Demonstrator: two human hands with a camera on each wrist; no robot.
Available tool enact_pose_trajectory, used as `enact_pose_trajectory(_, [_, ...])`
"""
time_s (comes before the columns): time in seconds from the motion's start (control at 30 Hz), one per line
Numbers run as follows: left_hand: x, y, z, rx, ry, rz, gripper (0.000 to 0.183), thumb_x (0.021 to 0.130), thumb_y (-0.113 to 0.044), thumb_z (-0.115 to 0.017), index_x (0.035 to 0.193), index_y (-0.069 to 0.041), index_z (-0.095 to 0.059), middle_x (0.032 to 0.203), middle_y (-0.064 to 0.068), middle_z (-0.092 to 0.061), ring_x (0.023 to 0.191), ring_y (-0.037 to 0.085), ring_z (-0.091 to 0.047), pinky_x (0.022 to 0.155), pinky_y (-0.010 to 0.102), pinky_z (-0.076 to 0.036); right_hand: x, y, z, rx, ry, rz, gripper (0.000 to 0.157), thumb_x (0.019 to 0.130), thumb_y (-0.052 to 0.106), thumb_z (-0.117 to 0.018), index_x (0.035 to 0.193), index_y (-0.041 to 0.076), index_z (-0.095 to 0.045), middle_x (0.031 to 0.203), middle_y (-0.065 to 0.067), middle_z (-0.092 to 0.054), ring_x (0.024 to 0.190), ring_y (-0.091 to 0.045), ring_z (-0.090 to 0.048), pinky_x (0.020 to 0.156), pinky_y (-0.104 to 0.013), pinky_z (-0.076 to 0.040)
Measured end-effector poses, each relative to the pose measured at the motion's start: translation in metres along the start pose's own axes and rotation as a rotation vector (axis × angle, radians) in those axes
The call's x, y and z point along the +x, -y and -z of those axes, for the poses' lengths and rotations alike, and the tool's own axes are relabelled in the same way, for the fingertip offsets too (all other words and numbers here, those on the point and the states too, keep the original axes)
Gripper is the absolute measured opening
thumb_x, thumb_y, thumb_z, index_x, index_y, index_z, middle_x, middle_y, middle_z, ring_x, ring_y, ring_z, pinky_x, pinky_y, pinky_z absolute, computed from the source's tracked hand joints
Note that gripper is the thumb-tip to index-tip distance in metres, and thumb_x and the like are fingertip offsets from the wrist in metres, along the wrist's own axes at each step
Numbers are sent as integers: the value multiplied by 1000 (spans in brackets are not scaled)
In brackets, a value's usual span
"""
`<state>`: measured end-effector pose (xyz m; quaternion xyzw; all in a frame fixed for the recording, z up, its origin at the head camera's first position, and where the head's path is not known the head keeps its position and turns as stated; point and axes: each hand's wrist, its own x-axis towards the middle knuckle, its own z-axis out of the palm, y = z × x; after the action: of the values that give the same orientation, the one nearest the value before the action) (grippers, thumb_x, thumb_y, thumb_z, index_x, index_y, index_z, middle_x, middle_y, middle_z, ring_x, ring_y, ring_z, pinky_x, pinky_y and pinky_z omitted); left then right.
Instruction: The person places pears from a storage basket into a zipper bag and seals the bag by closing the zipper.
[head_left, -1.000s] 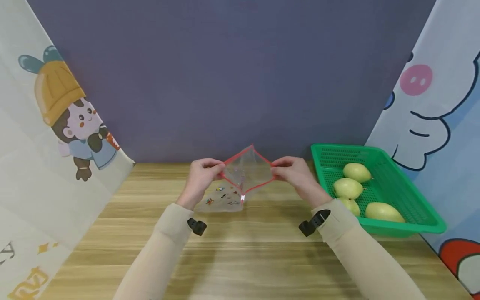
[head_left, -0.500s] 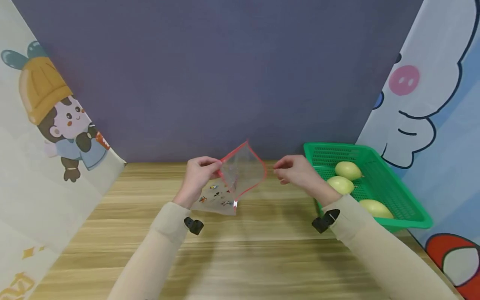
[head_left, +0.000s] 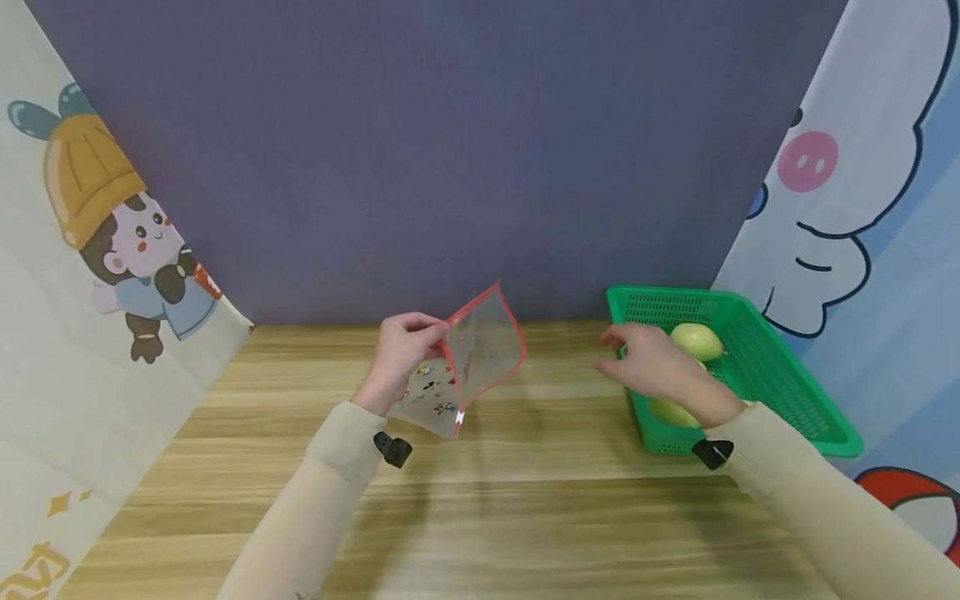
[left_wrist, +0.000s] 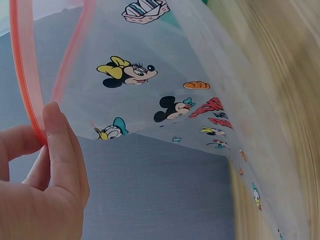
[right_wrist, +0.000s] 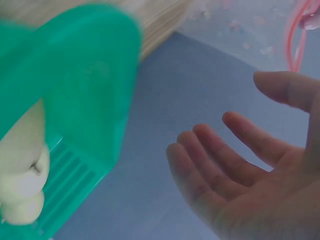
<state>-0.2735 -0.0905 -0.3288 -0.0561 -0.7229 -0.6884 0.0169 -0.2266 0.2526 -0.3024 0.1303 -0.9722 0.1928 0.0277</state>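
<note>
Left hand [head_left: 403, 350] pinches the red-edged clear bag [head_left: 491, 348] over the table [head_left: 517, 533]; Mickey Mouse print [left_wrist: 172, 109] shows, red lettering [left_wrist: 207, 107] too skewed to read. Right hand [head_left: 656, 362], fingers loosely parted, hovers by the green basket [head_left: 783, 383] of fruit [head_left: 697, 342].

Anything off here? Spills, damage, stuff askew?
Nothing looks spilled or damaged. The yellow-green fruits in view sit inside the green basket. Only mild oddity: the clear cartoon-print bag hangs lopsided, red-edged mouth gaping, probably because only the left hand pinches it, at one side; the right hand is empty.
</note>
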Motion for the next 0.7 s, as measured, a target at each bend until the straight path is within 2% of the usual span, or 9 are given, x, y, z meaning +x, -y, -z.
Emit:
enact_pose_trajectory(0.23, [1,2,-1,-4,10,19,22,98,-10,-70,110,9,-70,97,14,-67,72,18,-70,79,37,-64,-9,-32,4,-100,42,-12,54,97,34,-66,134,-4,-60,130,-29,-60,119,-48,-56,91,-61,-52])
enact_pose_trajectory(0.4, [0,2,1,-19,11,19,22,97,-10,-70,110,8,-70,102,19,-67,72,17,-70,82,40,-63,-12,-55,2,-153,79,-81,58,97,33,-66,138,-6,-55,134,-37,-52,113,-54,-56,76,-61,-55])
enact_pose_trajectory(0.5, [-1,2,2,-24,10,15,24,97,-9,-70,111,10,-69,106,24,-67,71,17,-70,83,41,-63,-13,-67,-2,-143,105,-100,58,97,31,-66,137,-9,-53,133,-38,-51,111,-53,-57,74,-60,-55])
enact_pose_trajectory(0.7, [-2,2,3,-40,9,7,25,97,-8,-70,112,12,-68,105,25,-66,70,16,-69,78,35,-64,-16,-87,-8,-93,164,-73,57,96,29,-67,133,-13,-54,124,-32,-62,101,-44,-66,76,-57,-57])
